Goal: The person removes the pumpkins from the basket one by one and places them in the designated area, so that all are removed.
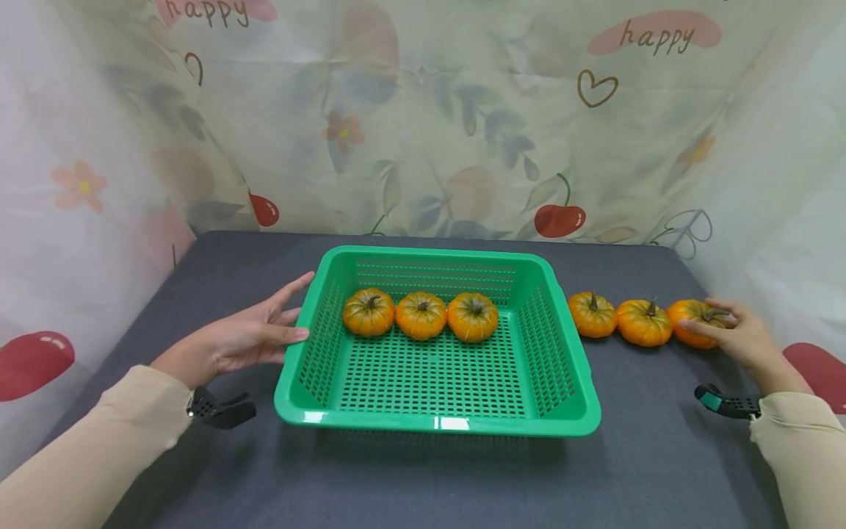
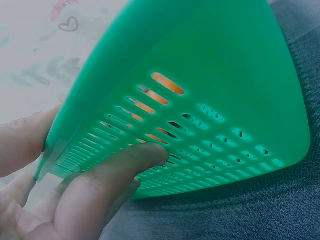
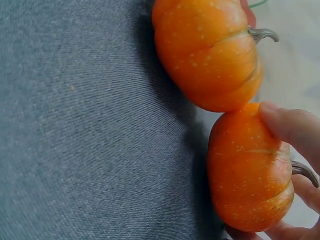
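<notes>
A green perforated basket (image 1: pixel 436 424) stands on the dark cloth, holding three small orange pumpkins (image 1: pixel 421 316) in a row along its back. My left hand (image 1: pixel 254 334) is at its left side with fingers spread; in the left wrist view, one fingertip (image 2: pixel 157 152) touches the slotted outer wall and another finger lies against the rim. To the right of the basket, three more pumpkins sit in a row on the cloth. My right hand (image 1: pixel 750 342) holds the rightmost pumpkin (image 3: pixel 252 170), thumb and fingers around its sides. That pumpkin touches its neighbour (image 3: pixel 207 55).
Dark grey cloth (image 1: pixel 449 485) covers the table. A curtain (image 1: pixel 423 125) printed with cherries, flowers and the word "happy" hangs behind and on both sides. The leftmost loose pumpkin (image 1: pixel 592 316) sits close to the basket's right wall.
</notes>
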{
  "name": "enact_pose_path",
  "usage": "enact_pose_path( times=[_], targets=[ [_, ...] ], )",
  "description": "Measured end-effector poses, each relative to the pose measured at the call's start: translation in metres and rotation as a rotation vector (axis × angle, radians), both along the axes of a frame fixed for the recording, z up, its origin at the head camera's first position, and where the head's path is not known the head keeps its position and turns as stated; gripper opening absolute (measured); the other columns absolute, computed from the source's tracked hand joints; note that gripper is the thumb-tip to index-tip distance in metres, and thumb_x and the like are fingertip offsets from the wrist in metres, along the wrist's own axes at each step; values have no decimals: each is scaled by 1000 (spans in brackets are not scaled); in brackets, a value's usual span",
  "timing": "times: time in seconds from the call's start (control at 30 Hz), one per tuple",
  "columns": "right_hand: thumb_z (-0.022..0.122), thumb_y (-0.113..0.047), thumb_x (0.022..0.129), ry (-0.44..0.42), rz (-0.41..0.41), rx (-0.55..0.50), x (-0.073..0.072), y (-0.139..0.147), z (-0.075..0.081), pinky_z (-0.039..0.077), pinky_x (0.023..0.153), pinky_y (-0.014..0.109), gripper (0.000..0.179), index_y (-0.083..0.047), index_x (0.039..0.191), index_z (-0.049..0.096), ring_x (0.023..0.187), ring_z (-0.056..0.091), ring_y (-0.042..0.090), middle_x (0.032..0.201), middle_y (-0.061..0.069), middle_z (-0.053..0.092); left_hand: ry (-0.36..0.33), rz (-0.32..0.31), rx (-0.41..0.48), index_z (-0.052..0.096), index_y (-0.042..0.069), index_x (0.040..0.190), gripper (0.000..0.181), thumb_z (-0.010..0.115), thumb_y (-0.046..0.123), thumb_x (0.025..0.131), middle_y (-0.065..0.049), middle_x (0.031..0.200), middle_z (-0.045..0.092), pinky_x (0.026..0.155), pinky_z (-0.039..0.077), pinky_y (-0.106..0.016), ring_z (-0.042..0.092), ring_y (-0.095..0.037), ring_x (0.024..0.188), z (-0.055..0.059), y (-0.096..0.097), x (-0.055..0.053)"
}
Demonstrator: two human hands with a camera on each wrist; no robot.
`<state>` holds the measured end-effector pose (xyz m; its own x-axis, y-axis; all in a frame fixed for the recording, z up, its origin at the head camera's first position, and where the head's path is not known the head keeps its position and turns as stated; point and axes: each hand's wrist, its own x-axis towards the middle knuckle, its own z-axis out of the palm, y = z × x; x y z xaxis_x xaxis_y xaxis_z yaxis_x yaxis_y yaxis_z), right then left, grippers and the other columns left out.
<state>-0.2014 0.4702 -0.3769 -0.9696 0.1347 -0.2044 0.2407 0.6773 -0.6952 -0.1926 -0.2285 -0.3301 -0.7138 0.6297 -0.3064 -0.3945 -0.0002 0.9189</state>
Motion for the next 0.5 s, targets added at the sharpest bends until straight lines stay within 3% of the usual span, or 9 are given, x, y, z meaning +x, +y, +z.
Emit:
enact_pose_path(
  times=[0.1,0.5],
  targets=[
    [55,-48,95,-15,5,13,-1,0,0,26,100,76,90,6,151,8,128,16,64,144,49,6,0,0,0,-12,43,152,97,55,0,96,-17,162,-1,94,49,-55,60,-33,118,0,0,0],
    [52,-50,96,-30,14,77,-2,-2,0,28,97,76,90,9,149,8,125,18,65,140,53,8,1,1,0,-12,43,152,98,55,-2,96,-18,162,-1,94,49,-56,60,-34,118,0,0,0]
  ],
)
